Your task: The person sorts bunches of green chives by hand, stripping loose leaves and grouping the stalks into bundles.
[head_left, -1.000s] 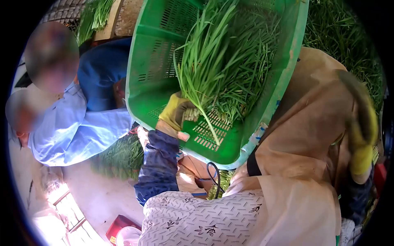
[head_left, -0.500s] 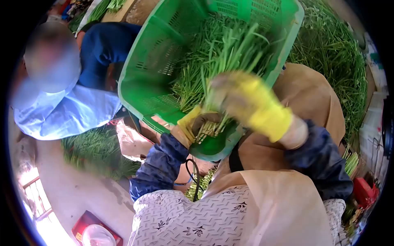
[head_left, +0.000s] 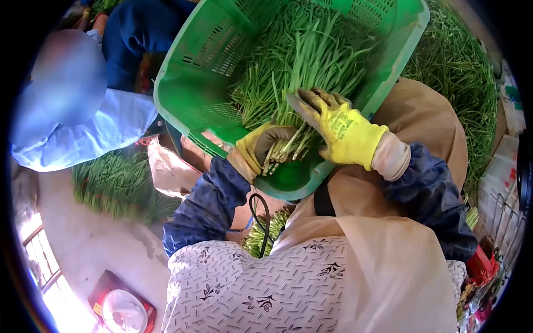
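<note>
A bunch of garlic chives [head_left: 302,89], long flat green leaves with pale cut ends, lies at the front of a green plastic basket [head_left: 180,102]. My left hand [head_left: 261,145], in a yellow and grey glove, is closed round the stems just above their cut ends. Against the right side of the same bunch rests my right hand [head_left: 338,123], gloved alike. Its fingers are stretched out and partly spread, pointing up and left, touching the stems without wrapping them. More loose chives fill the basket behind the bunch.
At the right lies a large heap of greens [head_left: 455,83]. Tied bundles of greens [head_left: 119,186] sit on the floor at left, near a red box [head_left: 100,304] with a white bag. Another person in a blue garment [head_left: 100,133] sits at upper left. Cut stems [head_left: 261,233] show below the basket.
My right hand, blurred by motion before, now lies still and flatter against the stems. My left hand keeps its hold. The view has shifted slightly.
</note>
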The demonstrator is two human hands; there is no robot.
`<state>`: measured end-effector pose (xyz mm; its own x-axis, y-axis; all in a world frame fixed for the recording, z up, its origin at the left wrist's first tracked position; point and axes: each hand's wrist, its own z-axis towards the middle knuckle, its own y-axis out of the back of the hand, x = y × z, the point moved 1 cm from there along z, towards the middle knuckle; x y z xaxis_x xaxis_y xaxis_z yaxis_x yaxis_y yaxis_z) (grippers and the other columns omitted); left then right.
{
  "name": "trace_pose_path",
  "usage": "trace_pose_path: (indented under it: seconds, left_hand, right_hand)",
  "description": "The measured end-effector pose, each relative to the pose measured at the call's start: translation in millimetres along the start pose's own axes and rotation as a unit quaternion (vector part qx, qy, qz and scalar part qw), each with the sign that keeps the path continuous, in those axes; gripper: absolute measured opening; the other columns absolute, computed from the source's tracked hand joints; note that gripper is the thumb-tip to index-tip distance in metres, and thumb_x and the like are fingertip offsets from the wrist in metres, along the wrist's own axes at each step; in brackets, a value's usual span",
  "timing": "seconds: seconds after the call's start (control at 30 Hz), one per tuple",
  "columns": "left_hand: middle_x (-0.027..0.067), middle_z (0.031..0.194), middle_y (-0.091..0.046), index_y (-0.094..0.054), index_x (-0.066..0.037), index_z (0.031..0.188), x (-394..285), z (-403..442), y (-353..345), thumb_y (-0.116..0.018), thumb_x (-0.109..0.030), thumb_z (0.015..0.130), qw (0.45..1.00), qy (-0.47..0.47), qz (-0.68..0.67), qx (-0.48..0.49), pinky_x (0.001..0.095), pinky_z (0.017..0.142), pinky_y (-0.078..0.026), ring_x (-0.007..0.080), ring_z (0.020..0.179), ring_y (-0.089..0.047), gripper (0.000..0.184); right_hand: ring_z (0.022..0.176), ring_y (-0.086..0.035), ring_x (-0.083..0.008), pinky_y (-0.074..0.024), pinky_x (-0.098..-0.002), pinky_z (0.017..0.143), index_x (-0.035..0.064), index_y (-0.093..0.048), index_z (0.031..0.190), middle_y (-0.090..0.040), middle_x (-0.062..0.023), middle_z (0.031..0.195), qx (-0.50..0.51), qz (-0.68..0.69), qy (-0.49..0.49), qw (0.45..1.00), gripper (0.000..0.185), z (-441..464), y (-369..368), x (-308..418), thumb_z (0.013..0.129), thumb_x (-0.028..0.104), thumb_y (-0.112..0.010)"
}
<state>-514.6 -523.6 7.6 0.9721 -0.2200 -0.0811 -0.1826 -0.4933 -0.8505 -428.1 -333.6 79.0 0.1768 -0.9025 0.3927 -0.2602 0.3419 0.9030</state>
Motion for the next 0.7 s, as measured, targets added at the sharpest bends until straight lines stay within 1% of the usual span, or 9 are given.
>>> trace_pose_path:
  seconds: [0.13,0.2,0.23,0.27,0.33,0.43,0.57,0.63,0.7]
  left_hand:
    - [0.0118,0.09,-0.069,-0.062,0.006,0.109,-14.2,-7.3,-30.1,-0.052,-0.012,0.091,0.987,0.0,0.137,-0.087,0.0238,0.066,-0.055,0.0147,0.072,-0.067,0.028]
    - [0.0105,0.087,-0.068,-0.064,0.005,0.104,-28.0,-11.4,-52.8,-0.053,-0.013,0.092,0.972,-0.035,0.208,-0.103,0.023,0.062,-0.053,0.0127,0.071,-0.066,0.024]
    - [0.0098,0.085,-0.068,-0.064,0.004,0.102,-45.4,-13.2,-62.7,-0.052,-0.013,0.092,0.953,-0.024,0.291,-0.077,0.023,0.061,-0.053,0.0126,0.07,-0.065,0.023]
    - [0.009,0.083,-0.067,-0.065,0.003,0.099,-60.4,-14.2,-76.5,-0.051,-0.012,0.093,0.926,-0.012,0.374,-0.051,0.023,0.061,-0.052,0.0125,0.069,-0.064,0.021]
    - [0.0099,0.083,-0.068,-0.066,0.001,0.099,-85.2,-16.8,-142.6,-0.052,-0.023,0.094,0.851,-0.003,0.524,-0.044,0.0242,0.056,-0.052,0.0131,0.067,-0.065,0.029]
    - [0.009,0.081,-0.067,-0.067,-0.004,0.097,-111.3,-11.5,-229.7,-0.056,-0.038,0.091,0.795,0.092,0.591,-0.102,0.0245,0.056,-0.051,0.0141,0.065,-0.063,0.036]
    - [0.0123,0.092,-0.067,-0.065,-0.005,0.105,-131.9,7.8,-331.5,-0.061,-0.029,0.087,0.68,0.127,0.709,-0.141,0.0302,0.069,-0.053,0.0201,0.082,-0.065,0.03]
    - [0.0137,0.096,-0.067,-0.063,-0.005,0.108,-135.0,32.7,-368.0,-0.061,-0.026,0.086,0.604,0.114,0.781,-0.116,0.0332,0.073,-0.053,0.0224,0.088,-0.064,0.031]
    - [0.0151,0.099,-0.066,-0.061,-0.005,0.112,-137.7,65.1,-401.0,-0.061,-0.023,0.085,0.527,0.09,0.841,-0.087,0.0361,0.077,-0.053,0.0247,0.093,-0.063,0.033]
  right_hand:
    - [0.134,-0.034,-0.038,-0.0275,-0.0523,0.109,0.0129,-0.018,0.15,-0.03,-0.0159,0.15,-0.06,-0.039,0.001,0.997,0.098,5.7,-6.1,4.1,0.07,0.026,-0.073]
    - [0.135,-0.032,-0.0362,-0.0244,-0.0534,0.11,0.0158,-0.022,0.15,-0.031,-0.0118,0.15,-0.183,-0.153,0.006,0.971,0.097,14.7,-1.5,6.7,0.069,0.027,-0.074]
    - [0.136,-0.033,-0.0346,-0.0235,-0.0541,0.11,0.0181,-0.026,0.149,-0.032,-0.0091,0.15,-0.2,-0.109,0.011,0.974,0.093,16.7,11.4,2.7,0.069,0.028,-0.073]
    - [0.136,-0.033,-0.035,-0.0265,-0.0541,0.11,0.014,-0.029,0.148,-0.032,-0.0097,0.15,-0.251,-0.122,0.024,0.96,0.119,19.8,17.3,-4.7,0.046,0.041,-0.084]
    - [0.136,-0.034,-0.0313,-0.0248,-0.053,0.111,0.0133,-0.027,0.148,-0.038,-0.0111,0.145,-0.28,-0.063,0.044,0.957,0.104,19.5,39.6,-19.2,0.061,0.039,-0.079]
    - [0.127,-0.044,-0.0339,-0.0325,-0.0477,0.109,0.0068,-0.028,0.146,-0.047,-0.015,0.135,-0.416,0.114,0.069,0.899,0.113,3.7,66.5,-42.3,0.053,0.035,-0.085]
    - [0.103,-0.059,-0.0161,-0.0496,-0.0312,0.09,0.0027,-0.047,0.128,-0.062,-0.0086,0.114,-0.506,0.482,0.073,0.712,0.074,-25.5,99.8,-54.6,0.064,0.01,-0.084]
    - [0.081,-0.067,-0.0154,-0.0552,-0.0268,0.074,0.0029,-0.065,0.106,-0.069,-0.0054,0.095,-0.566,0.476,-0.004,0.674,0.038,-54.3,119.1,-63.5,0.072,0.009,-0.08]
    - [0.085,-0.067,-0.0167,-0.0556,-0.0298,0.076,0.0013,-0.064,0.108,-0.069,-0.0075,0.098,-0.598,0.603,0.045,0.525,0.026,-74.0,111.2,-88.0,0.083,0.009,-0.069]
